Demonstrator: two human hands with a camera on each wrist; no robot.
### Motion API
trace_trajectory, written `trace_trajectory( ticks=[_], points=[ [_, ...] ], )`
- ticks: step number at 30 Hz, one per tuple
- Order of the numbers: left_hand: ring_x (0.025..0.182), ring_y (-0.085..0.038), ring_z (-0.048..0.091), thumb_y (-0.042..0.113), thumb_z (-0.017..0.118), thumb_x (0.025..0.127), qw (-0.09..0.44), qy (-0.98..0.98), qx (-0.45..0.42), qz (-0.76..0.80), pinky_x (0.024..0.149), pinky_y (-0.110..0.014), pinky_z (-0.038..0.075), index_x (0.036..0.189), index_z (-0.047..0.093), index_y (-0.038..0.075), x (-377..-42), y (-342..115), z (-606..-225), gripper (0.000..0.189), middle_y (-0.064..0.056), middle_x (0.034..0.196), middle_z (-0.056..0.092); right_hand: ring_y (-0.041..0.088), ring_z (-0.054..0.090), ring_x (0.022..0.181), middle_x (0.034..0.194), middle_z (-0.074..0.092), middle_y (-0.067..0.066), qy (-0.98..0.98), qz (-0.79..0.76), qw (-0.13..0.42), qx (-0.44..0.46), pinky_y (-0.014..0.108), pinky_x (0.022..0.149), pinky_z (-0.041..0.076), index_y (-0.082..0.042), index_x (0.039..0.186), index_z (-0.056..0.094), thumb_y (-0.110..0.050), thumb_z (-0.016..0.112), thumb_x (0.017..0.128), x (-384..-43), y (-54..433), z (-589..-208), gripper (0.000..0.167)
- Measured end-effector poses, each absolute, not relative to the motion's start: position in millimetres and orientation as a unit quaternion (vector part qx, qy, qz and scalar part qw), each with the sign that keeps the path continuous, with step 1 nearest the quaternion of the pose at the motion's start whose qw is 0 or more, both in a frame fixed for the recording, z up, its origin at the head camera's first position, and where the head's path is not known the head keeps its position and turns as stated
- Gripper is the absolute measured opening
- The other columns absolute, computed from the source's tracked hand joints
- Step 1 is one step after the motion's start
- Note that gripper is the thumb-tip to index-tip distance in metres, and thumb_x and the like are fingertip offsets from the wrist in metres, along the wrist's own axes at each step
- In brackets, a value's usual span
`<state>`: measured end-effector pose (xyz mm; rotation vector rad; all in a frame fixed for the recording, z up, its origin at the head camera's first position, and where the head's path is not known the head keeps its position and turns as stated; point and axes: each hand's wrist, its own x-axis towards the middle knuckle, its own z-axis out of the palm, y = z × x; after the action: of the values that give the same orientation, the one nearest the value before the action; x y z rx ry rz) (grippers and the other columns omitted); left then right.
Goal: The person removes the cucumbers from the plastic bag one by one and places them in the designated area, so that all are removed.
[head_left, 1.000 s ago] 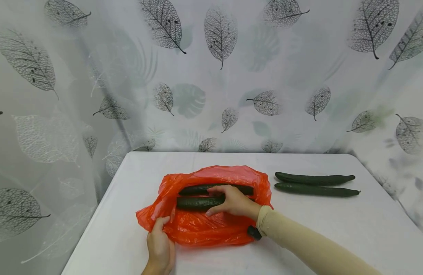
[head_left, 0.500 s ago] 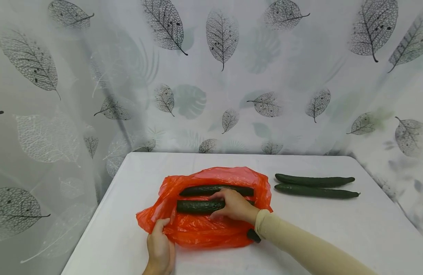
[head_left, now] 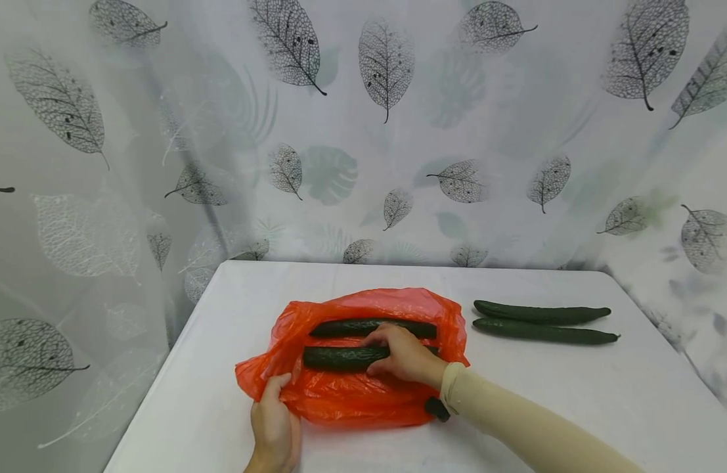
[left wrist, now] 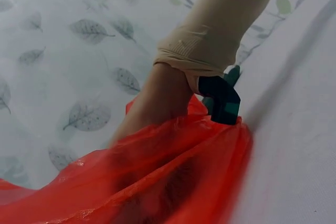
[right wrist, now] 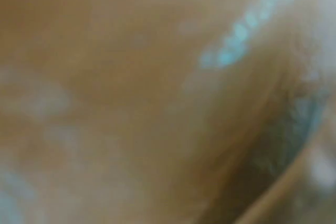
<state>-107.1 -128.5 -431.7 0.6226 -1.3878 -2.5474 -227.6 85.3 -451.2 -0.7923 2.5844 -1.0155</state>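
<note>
An orange-red plastic bag (head_left: 363,404) lies spread on the white table with its mouth facing up. Two dark green cucumbers lie side by side inside it, a far cucumber (head_left: 339,328) and a near cucumber (head_left: 342,358). My right hand (head_left: 407,355) reaches in from the right and grips the near cucumber, thumb on the close side and fingers over the far side. At the bag's left front edge my left hand (head_left: 273,420) pinches the plastic. The left wrist view shows the red bag (left wrist: 173,171) hiding most of the right hand. Skin blurs nearly all the right wrist view.
Two more cucumbers, an upper cucumber (head_left: 540,313) and a lower cucumber (head_left: 546,331), lie on the white table (head_left: 552,387) to the bag's right. A small black device (head_left: 437,408) sits under the right wrist. Behind the table hangs a leaf-print curtain (head_left: 398,151).
My right hand has closed round the near cucumber and moved slightly right and toward me. That cucumber has shifted a little away from the far one. My left hand stays at the bag's edge.
</note>
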Motion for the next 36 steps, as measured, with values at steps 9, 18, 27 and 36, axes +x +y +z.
trace_trajectory(
  ticks=[9,18,27,36],
  points=[
    [0.134,-0.021,0.031,0.019,0.036,0.106,0.1,-0.458,0.209,-0.858,0.118,-0.035,0.026,0.145,0.023,0.008,-108,-128,-429,0.043,-0.003,0.146,0.029,0.017,0.055,0.1,0.112,0.061,-0.007,0.867,-0.396,0.13,-0.272,0.039,0.09,0.05,-0.021,0.118,0.071,-0.021,0.085,0.083,-232,99,-447,0.037],
    [0.136,-0.021,0.027,0.02,0.036,0.107,0.098,-0.457,0.209,-0.859,0.119,-0.036,0.025,0.144,0.02,0.011,-108,-128,-428,0.041,-0.002,0.145,0.026,0.018,0.055,0.101,0.114,0.061,-0.008,0.847,-0.428,0.125,-0.288,0.036,0.088,0.051,-0.021,0.121,0.069,-0.02,0.083,0.086,-229,113,-434,0.038],
    [0.136,-0.02,0.027,0.021,0.036,0.107,0.088,-0.453,0.212,-0.861,0.119,-0.036,0.025,0.145,0.02,0.013,-107,-128,-428,0.042,-0.001,0.147,0.025,0.018,0.058,0.108,0.116,0.064,-0.008,0.808,-0.484,0.115,-0.314,0.037,0.093,0.052,-0.026,0.121,0.069,-0.014,0.083,0.085,-229,121,-430,0.041],
    [0.136,-0.02,0.026,0.02,0.035,0.107,0.083,-0.444,0.201,-0.869,0.119,-0.035,0.025,0.145,0.019,0.015,-107,-128,-431,0.042,-0.001,0.149,0.024,0.027,0.06,0.106,0.119,0.065,0.002,0.765,-0.568,0.106,-0.286,0.036,0.09,0.054,-0.017,0.127,0.066,-0.014,0.081,0.087,-223,124,-409,0.043]
  ],
)
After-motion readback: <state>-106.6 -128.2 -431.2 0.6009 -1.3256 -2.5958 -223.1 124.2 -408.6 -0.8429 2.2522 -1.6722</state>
